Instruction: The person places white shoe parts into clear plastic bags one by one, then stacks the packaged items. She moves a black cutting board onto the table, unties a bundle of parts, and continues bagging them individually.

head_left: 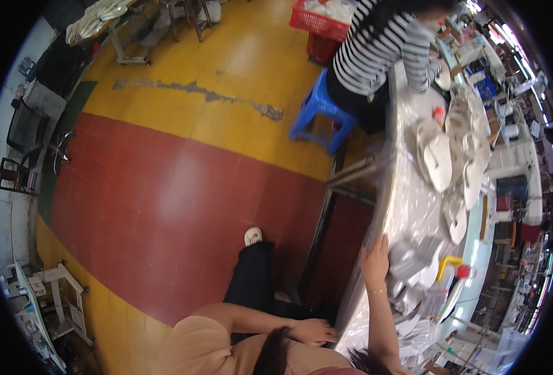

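Note:
My right hand (375,265) rests on the near edge of the plastic-covered table (407,206), fingers stretched out and holding nothing. Beside it lies a heap of grey and white shoe parts (407,259), some apparently in clear wrapping. My left hand (314,332) lies low by the table's edge, close to my body, with its fingers extended and nothing seen in them. Farther up the table, several white sandals (434,156) are laid out in rows. A yellow curved object (448,265) and a red cap (464,272) show at the heap's far side.
A co-worker in a striped top (376,50) sits on a blue plastic stool (323,112) farther along the table. Red baskets (317,25) stand behind them. Sewing machines (517,165) line the right. A black chair (26,134) and a wheeled stand (58,300) are at left.

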`<state>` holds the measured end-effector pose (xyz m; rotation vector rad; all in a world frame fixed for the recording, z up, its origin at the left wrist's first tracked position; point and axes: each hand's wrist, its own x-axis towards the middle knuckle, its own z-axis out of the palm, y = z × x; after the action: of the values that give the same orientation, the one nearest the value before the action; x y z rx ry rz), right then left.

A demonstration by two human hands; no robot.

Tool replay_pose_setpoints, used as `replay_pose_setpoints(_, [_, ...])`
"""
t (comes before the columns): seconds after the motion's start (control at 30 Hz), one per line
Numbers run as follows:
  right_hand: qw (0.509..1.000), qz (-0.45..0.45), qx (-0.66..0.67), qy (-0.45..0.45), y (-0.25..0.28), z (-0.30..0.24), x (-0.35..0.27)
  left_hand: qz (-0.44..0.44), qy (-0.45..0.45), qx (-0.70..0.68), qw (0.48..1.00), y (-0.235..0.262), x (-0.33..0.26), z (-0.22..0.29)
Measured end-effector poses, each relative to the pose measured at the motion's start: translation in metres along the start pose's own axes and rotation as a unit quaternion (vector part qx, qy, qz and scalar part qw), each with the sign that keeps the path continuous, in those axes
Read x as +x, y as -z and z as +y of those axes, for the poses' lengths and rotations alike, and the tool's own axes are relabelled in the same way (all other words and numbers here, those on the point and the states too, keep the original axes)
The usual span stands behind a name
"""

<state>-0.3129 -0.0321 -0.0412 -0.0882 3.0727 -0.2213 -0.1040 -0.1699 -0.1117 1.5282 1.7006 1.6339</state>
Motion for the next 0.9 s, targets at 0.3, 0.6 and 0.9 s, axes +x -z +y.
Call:
replay_pose_setpoints(0.3, [0.946, -0.279, -0.076, -0.144, 0.033, -0.005, 0.057, -0.030, 0.526, 0.270, 0.806, 0.271, -0.188, 0.092])
replay_pose_setpoints(0.6, [0.912, -0.370, -0.162, -0.072, -0.032, 0.018, 0.079, 0.116, 0.703, 0.062, 0.698, 0.302, -0.197, 0.113])
replay_pose_setpoints(0.9, [0.895, -0.426, 0.126, 0.039, -0.045, -0.154, 0.214, 0.265, 0.748, -0.056, 0.606, 0.415, -0.258, 0.018])
